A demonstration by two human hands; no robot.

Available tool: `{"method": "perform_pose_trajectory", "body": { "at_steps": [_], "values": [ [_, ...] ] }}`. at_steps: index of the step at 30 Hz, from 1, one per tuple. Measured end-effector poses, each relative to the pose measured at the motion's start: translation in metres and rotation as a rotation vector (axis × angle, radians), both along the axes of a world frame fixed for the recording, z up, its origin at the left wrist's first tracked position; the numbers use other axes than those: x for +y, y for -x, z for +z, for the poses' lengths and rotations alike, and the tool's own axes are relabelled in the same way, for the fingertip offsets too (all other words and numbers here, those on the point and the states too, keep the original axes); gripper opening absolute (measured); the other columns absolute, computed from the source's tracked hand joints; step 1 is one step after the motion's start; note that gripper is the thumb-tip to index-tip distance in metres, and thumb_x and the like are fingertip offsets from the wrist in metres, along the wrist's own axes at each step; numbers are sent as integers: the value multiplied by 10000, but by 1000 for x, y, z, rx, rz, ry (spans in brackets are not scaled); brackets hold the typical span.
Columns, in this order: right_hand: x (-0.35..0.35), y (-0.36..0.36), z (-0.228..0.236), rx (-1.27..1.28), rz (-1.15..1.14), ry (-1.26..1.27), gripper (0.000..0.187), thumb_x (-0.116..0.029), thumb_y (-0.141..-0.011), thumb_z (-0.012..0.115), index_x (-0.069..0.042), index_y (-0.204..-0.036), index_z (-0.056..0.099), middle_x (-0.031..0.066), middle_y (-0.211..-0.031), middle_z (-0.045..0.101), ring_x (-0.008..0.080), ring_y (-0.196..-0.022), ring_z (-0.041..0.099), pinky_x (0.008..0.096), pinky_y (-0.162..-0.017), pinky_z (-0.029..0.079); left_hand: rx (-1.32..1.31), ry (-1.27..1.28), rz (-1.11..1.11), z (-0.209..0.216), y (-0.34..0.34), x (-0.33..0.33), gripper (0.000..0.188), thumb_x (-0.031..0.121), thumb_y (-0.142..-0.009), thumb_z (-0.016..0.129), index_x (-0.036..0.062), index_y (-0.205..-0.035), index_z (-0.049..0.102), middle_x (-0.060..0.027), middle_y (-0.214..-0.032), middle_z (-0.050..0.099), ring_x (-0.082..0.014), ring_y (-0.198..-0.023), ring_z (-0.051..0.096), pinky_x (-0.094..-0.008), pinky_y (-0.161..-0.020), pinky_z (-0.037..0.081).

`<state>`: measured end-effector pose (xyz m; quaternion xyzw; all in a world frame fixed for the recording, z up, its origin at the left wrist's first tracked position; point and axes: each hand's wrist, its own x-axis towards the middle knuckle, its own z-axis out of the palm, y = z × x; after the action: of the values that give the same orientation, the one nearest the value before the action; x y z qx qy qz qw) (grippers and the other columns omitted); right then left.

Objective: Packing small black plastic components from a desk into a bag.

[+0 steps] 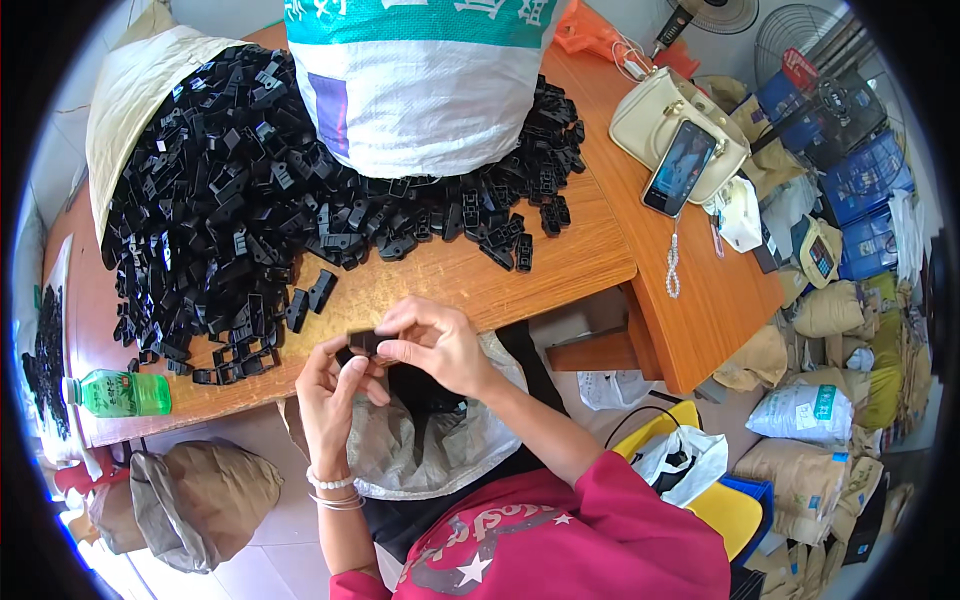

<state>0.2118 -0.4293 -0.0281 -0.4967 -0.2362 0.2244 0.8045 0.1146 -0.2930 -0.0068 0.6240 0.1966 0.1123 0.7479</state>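
Between my two hands, just past the table's front edge, is a small black plastic part (365, 343). My left hand (328, 390) grips it from the left, thumb up against it. From the right, my right hand (435, 345) pinches it with thumb and fingertips. Below them an open white woven sack (470, 450) lies on my lap, with dark pieces inside. Ahead on the wooden table (400, 290) spreads a large heap of similar black plastic parts (215, 180). A few loose ones lie at the heap's near edge.
A big white and green woven sack (430, 100) stands among the parts. At left lies a green bottle (120, 393). At right are a cream handbag (650, 120) and a phone (680, 168). Brown bags (190, 490) and a yellow stool (725, 515) stand below the table level.
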Motion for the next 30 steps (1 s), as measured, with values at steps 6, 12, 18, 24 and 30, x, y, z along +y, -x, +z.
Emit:
{"method": "perform_pose_trajectory", "body": {
  "at_steps": [6,12,18,24,30],
  "values": [
    [-3,6,3,-399,-132,187,78,3,-802,703,7,-877,678,84,-932,634,166,-834,621,277,-688,506,54,-4,-51,3,4,1,183,47,-935,569,-100,-1042,581,-157,-734,675,-200,-561,664,-245,-539,519],
    [-4,5,4,-637,-177,222,109,-8,-779,708,3,-883,679,89,-929,646,200,-838,609,285,-732,496,39,19,-18,0,5,-3,211,62,-959,542,-99,-1093,568,-148,-783,672,-196,-606,672,-253,-590,541],
    [-5,11,-4,-146,45,247,236,-20,-853,663,6,-1086,635,73,-1127,591,127,-980,595,266,-835,497,-162,-319,-12,-10,13,-16,369,-56,-918,521,-6,-1272,428,-149,-987,641,-165,-742,675,-255,-676,532],
    [-10,15,-6,-145,-32,264,262,27,-820,664,34,-1078,619,104,-1097,610,163,-994,618,274,-851,501,-171,-456,-18,-19,13,-20,408,-54,-886,573,12,-1265,434,-138,-928,641,-148,-665,668,-251,-609,523],
    [-11,18,-8,-289,-116,322,293,3,-794,683,1,-1082,630,107,-1027,633,181,-865,634,281,-778,513,-224,-423,26,-25,14,-23,392,-54,-875,604,11,-1228,446,-140,-925,660,-140,-632,660,-249,-583,512]
  ]
}}
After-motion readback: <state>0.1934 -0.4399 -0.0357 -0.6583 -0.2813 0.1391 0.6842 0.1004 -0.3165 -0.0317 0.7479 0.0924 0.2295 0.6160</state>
